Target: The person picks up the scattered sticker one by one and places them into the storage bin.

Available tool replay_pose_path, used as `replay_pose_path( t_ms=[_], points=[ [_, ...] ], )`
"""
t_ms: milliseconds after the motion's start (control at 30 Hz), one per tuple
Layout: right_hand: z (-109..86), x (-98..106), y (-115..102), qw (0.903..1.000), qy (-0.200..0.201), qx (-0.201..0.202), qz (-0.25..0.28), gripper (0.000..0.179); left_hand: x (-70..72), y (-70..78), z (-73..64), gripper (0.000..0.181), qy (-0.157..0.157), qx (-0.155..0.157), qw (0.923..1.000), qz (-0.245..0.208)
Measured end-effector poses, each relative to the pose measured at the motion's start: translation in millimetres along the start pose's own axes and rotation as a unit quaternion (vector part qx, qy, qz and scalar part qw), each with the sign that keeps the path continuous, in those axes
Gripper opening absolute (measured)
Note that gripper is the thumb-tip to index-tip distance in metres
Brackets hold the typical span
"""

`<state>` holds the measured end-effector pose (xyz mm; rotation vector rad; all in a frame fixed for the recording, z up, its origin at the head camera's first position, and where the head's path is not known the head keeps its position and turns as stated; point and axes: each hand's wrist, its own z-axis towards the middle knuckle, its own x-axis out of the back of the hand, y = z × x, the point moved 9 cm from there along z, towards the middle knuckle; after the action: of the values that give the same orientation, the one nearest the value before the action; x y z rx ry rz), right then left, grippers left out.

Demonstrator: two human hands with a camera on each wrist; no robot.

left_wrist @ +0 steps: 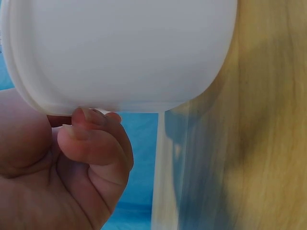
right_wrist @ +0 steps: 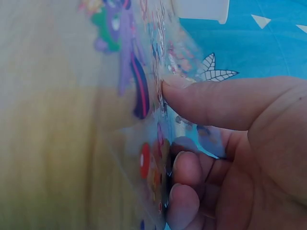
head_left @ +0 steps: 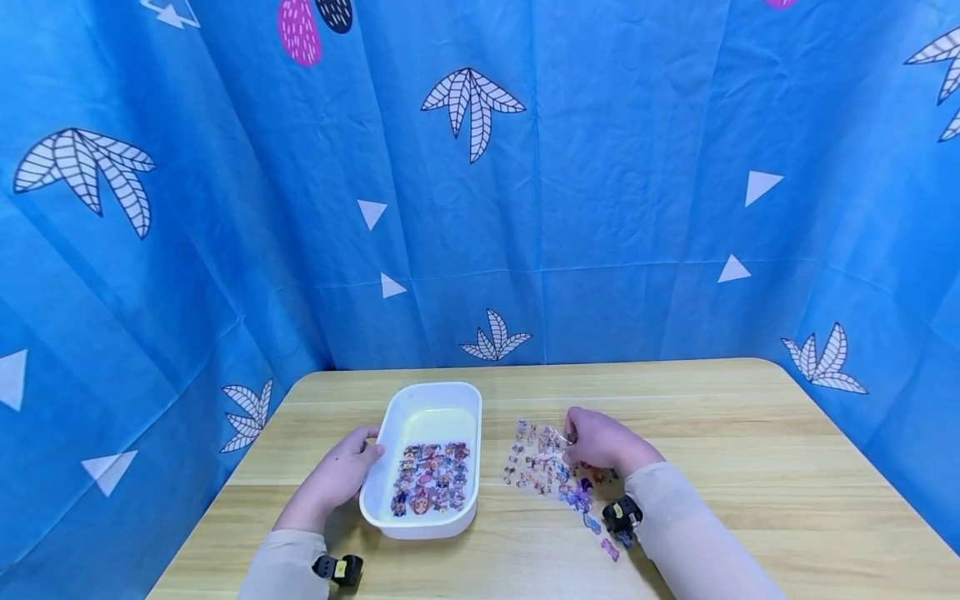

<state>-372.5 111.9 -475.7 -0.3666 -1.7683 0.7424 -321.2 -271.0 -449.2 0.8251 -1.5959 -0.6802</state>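
Note:
My left hand [head_left: 339,477] grips the left rim of a white plastic tub [head_left: 441,423], fingers curled at its edge in the left wrist view. Inside the tub's near end lie cartoon-figure stickers [head_left: 430,481]. To the right, my right hand [head_left: 602,439] pinches the edge of a clear sticker sheet [head_left: 534,461] printed with small figures. Thumb and fingers close on the sheet in the right wrist view, where a purple pony picture [right_wrist: 128,48] shows. Part of the sheet is hidden by the hand.
Several colourful stickers [head_left: 581,495] lie by the right forearm, with a pink one [head_left: 610,549] nearest the front. The wooden table [head_left: 720,417] backs onto a blue patterned curtain [head_left: 615,208], which also hangs at both sides.

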Motion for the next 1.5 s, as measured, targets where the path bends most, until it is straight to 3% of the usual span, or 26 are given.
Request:
replay_pose_path(
  t_ms=[367, 567, 900, 1500],
  points=[
    [0.3, -1.4, -2.9, 0.9995, -0.008, 0.012, -0.027, 0.019, 0.0, -1.1, 0.8, 0.041, 0.0, -0.001, 1.0, -0.002],
    [-0.5, -0.1, -8.6, 0.9969, -0.002, 0.038, -0.069, 0.007, 0.3, -1.6, 0.4, 0.041, -0.003, 0.0, 1.0, -0.001],
    [-1.8, 2.6, -12.2, 0.9937, 0.009, 0.058, -0.096, 0.017, 0.1, -2.9, -0.5, 0.041, -0.004, 0.001, 1.0, 0.0],
    [-0.1, 23.6, -16.8, 0.9945, 0.019, 0.076, 0.069, 0.025, -0.3, -2.2, 0.1, 0.041, -0.004, 0.001, 1.0, -0.003]
  ],
)
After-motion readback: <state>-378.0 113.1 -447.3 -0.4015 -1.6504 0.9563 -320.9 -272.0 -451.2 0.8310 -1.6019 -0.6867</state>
